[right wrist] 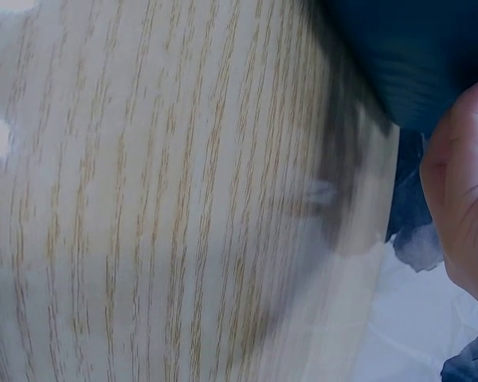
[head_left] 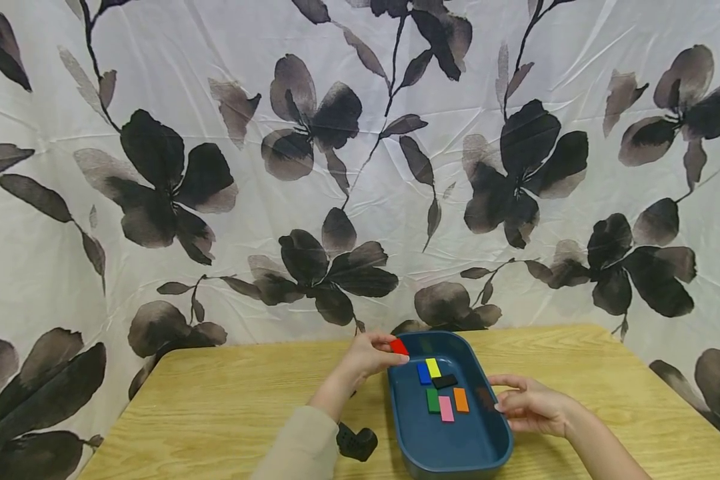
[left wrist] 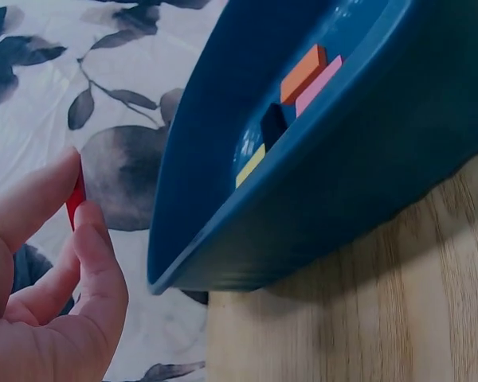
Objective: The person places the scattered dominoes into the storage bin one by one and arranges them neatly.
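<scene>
My left hand (head_left: 369, 358) pinches a flat red block (head_left: 399, 347) between thumb and fingertips, at the far left rim of a dark blue plastic tub (head_left: 447, 448). In the left wrist view the red block (left wrist: 77, 195) shows edge-on, apart from the tub wall. Inside the tub lie a blue block (head_left: 424, 374), a yellow block (head_left: 433, 368), a black block (head_left: 445, 381), a green block (head_left: 433, 401), a pink block (head_left: 447, 409) and an orange block (head_left: 461, 400). My right hand (head_left: 537, 407) is at the tub's right side, its fingers loosely bent against the outer wall.
The tub stands on a light wood-grain table (head_left: 246, 407). A small black object (head_left: 357, 443) lies left of the tub, beside my left sleeve. A white cloth with dark flowers (head_left: 360, 167) hangs behind the table's far edge.
</scene>
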Available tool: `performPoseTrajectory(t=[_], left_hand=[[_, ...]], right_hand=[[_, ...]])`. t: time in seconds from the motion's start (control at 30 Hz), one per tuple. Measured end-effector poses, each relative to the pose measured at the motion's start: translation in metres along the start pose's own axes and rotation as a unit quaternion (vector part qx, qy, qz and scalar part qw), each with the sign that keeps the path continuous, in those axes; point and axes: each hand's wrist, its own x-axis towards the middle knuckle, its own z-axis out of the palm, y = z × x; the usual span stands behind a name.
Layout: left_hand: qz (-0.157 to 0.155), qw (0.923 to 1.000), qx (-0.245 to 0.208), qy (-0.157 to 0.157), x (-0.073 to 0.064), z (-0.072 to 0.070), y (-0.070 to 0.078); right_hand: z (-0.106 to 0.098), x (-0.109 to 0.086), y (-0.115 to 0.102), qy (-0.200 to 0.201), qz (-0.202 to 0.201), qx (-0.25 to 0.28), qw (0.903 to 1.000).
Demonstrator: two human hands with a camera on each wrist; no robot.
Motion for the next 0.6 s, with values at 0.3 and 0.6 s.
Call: performPoseTrajectory(t=[0.3,0.6], left_hand=[[0.019,0.9995,0.011,0.024,0.008,0.014,-0.010],[0.009,0.9975,0.016,0.069,0.010,0.021,-0.015]], right_hand=[[-0.003,0.001,-0.001,-0.007,-0.003,-0.001,1.0000],[-0.003,0.001,0.002,-0.014,-0.008,0.007,0.9998]])
